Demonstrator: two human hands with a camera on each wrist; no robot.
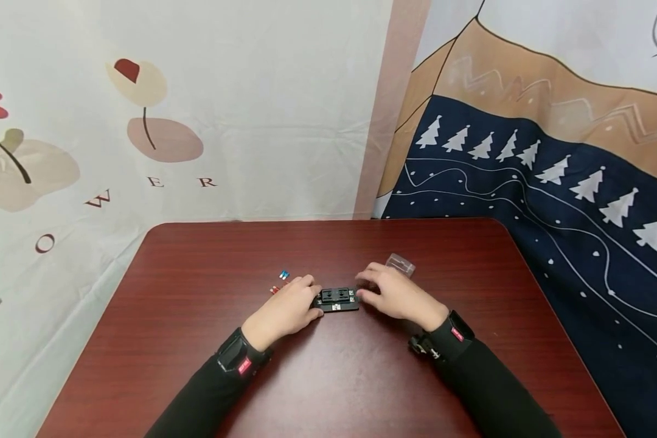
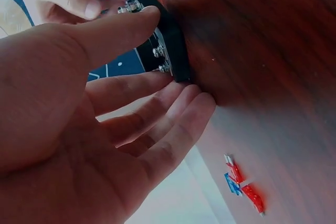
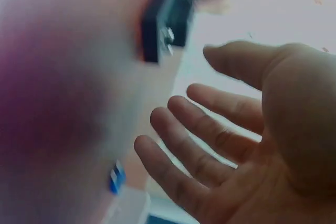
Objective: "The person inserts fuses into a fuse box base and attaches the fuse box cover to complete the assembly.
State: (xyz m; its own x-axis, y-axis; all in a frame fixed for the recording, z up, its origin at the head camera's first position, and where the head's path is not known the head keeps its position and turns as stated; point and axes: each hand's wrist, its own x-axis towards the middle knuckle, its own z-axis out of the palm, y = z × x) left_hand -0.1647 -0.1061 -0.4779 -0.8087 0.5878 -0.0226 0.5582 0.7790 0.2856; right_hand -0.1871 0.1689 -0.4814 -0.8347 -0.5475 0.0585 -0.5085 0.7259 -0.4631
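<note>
A black fuse block (image 1: 336, 297) with metal screw terminals lies on the table between the two hands. My left hand (image 1: 289, 306) grips its left end; in the left wrist view the thumb (image 2: 123, 32) lies over the terminal side and fingertips touch the lower end. My right hand (image 1: 396, 292) is beside the block's right end, holding nothing. In the right wrist view its fingers (image 3: 178, 135) are spread and relaxed, apart from the block (image 3: 160, 22). Just beyond the left hand lie a blue blade fuse (image 1: 284, 275) and red blade fuses (image 2: 253, 199), partly hidden in the head view.
A clear plastic cover (image 1: 401, 264) lies behind the right hand. Near it in the right wrist view is a blurred small blue piece (image 3: 117, 177). The reddish-brown table (image 1: 328, 377) has its back edge against printed hanging cloths (image 1: 285, 121).
</note>
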